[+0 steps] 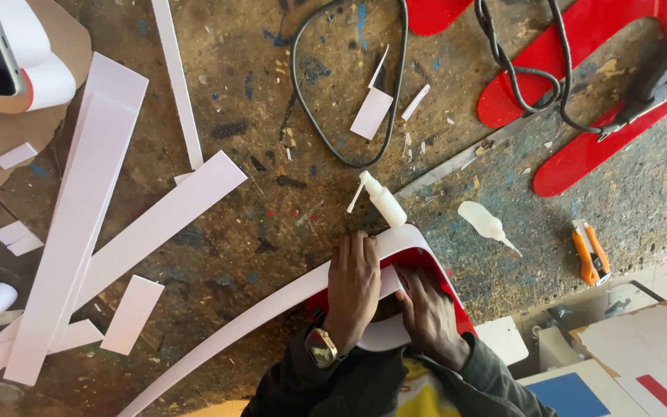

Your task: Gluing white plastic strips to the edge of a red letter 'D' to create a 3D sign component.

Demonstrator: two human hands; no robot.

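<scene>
While you press down: your left hand (353, 289) lies flat, fingers spread, on the long white strip (233, 328) where it bends around the red shape (434, 270); nothing is pinched in that grip.
Right hand: your right hand (430, 313) rests flat on the red face just inside the bend, fingers together, holding nothing, only pushing.
Where the work is: near the middle of the table (272, 224), close to your body, with the strip trailing away to the near left.
Risk, spring-back: the bent strip looks stiff, so if you ease either palm it may pull off the red edge at the curve.
Risk, drift: the long free tail could lever the strip sideways, leaving it off the red edge.
Risk, glue: if the joint is wet, your fingertips on the seam may smear it or stick.
Risk, blade: the orange utility knife (590, 259) lies to the right, near your right elbow's sweep.
Bottles: two small white nozzle bottles, one (384, 199) just beyond your fingers, one (486, 222) further right.
Knives: one.
Red cut-outs far right: at least two (580, 154), partly under a black cable (526, 77).
Cable loops: a second black cable (349, 100) loops at far centre.
Loose white strips, left: about five long ones (79, 224), plus several short offcuts (133, 313).
Wristwatch: one (322, 347), on your left wrist.
</scene>
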